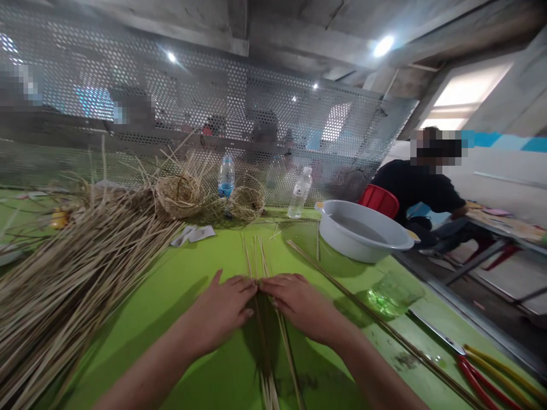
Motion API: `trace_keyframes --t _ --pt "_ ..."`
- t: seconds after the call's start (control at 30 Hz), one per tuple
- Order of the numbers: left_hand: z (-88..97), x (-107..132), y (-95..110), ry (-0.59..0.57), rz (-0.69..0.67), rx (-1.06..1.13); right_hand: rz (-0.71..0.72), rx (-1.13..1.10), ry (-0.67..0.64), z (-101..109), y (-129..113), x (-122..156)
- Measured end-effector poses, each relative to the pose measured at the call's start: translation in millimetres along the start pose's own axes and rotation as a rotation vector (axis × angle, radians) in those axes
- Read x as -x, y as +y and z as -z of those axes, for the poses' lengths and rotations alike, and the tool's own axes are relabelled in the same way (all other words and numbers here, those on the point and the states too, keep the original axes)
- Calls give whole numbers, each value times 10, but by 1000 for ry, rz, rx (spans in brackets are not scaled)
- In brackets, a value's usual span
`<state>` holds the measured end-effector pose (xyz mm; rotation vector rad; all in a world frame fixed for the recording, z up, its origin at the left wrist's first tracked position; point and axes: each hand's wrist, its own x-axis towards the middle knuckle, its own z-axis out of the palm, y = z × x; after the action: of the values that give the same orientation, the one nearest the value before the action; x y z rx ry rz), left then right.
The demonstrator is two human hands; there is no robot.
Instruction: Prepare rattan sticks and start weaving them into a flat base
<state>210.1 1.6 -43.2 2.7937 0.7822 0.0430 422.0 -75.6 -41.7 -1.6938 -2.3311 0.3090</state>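
My left hand [228, 307] and my right hand [299, 302] meet at the middle of the green table, fingertips nearly touching. Between and under them run several thin bamboo strips [265, 353], laid lengthwise from the near edge to just beyond my fingers. The fingers of both hands are bent down onto these strips, thumbs on the near side; one left finger sticks up away from them. My fingers partly cover the spot where the strips come together. To the right, longer strips [363, 304] lie slantwise across the table, apart from my hands.
A large heap of strips [85, 267] fills the left side. Behind stand a woven basket [179, 196], a blue-tinted bottle [226, 177] and a clear bottle [300, 193]. Rightward are a white basin [363, 245], a clear container [393, 296], scissors [461, 353] and a seated person [414, 182].
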Motion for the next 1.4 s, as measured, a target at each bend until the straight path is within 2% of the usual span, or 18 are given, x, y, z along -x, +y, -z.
trace_keyframes --t 0.17,0.43,0.67,0.9,1.2,1.4 --pt "23 -2 -2 -23 26 29 17 9 -41 15 60 13" --pt "41 -14 -21 -27 33 67 51 -16 -26 54 126 19" --pt "39 1 -51 -17 2 113 47 55 -33 37 105 44" --pt "95 12 -13 -52 5 78 47 84 -32 44 87 38" --pt "103 21 -17 -32 -12 69 42 92 -29 46 70 26" --pt "72 35 108 -40 -1 54 48 120 -55 24 128 28"
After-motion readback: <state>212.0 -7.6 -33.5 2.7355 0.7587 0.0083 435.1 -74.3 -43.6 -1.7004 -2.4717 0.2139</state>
